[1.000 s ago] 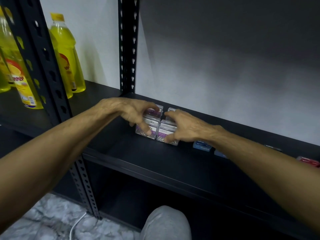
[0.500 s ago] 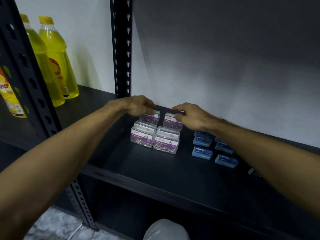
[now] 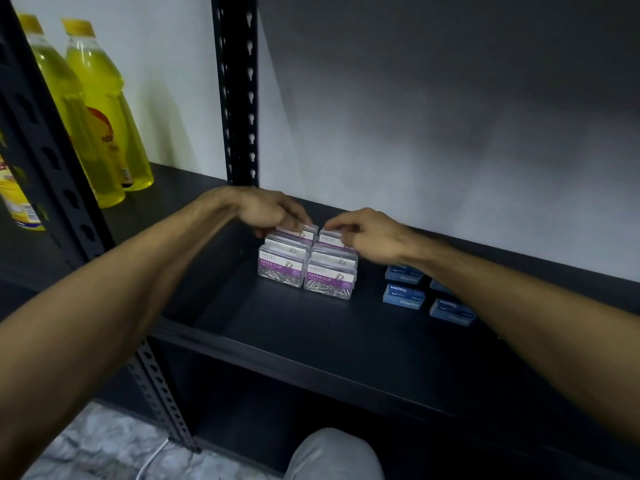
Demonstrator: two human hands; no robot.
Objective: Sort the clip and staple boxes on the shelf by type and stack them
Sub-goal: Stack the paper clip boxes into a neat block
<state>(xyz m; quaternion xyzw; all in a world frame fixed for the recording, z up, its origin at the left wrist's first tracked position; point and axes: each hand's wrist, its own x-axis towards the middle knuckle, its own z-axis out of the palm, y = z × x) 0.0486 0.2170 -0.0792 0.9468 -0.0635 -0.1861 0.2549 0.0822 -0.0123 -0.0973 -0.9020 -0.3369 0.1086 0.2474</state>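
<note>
Clear paper clip boxes with purple labels stand in two rows on the black shelf. The front pair sits untouched. My left hand rests its fingertips on the back left clip box. My right hand pinches the top of the back right clip box. Several blue staple boxes lie flat to the right, partly hidden under my right forearm.
Yellow bottles stand on the neighbouring shelf at the left, beyond a perforated black upright. A second upright rises at the front left. The white wall closes the back. My grey-clad knee shows below.
Both hands have shifted from the front clip boxes to the back pair, uncovering the front ones. The view has moved so the blue staple boxes are in sight.
</note>
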